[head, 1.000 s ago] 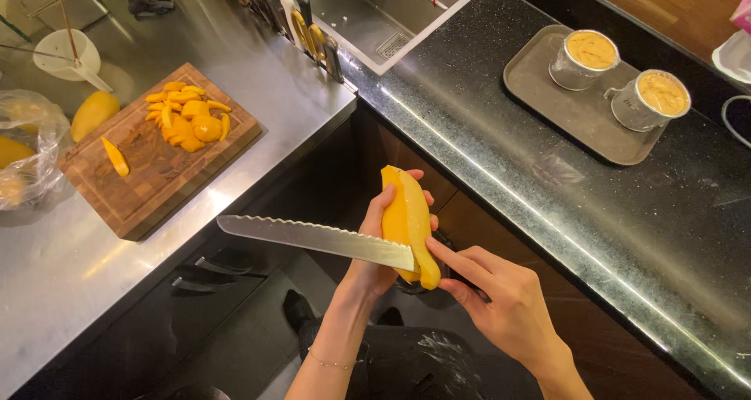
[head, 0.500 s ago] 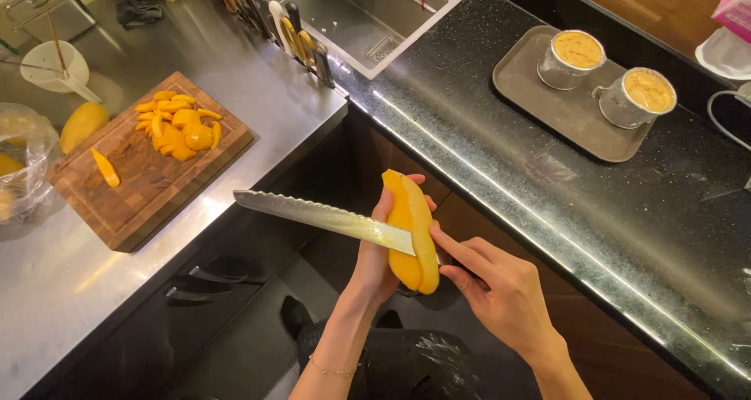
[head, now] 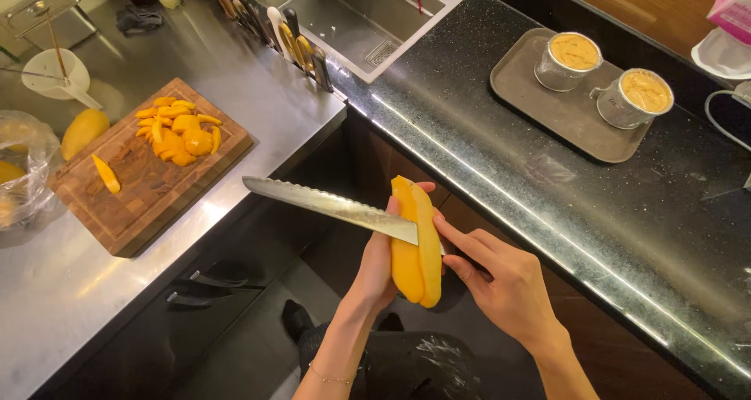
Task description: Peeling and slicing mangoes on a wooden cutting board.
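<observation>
Head view, looking down: we are holding a peeled yellow mango (head: 416, 247) upright in the air, in the gap in front of two worktops that meet at a corner. Our left hand (head: 381, 263) is wrapping around the mango from the left. Our right hand (head: 501, 279) is gripping a long serrated knife (head: 332, 206) whose blade is passing across the fruit, its tip pointing left. To the left, on the steel worktop (head: 55, 290), a wooden cutting board (head: 149, 189) is carrying a pile of mango pieces (head: 180, 126), with a whole mango (head: 84, 132) just beside the board. On the dark worktop (head: 649, 212) to the right, a tray (head: 563, 114) is holding two filled metal cups (head: 571, 60).
</observation>
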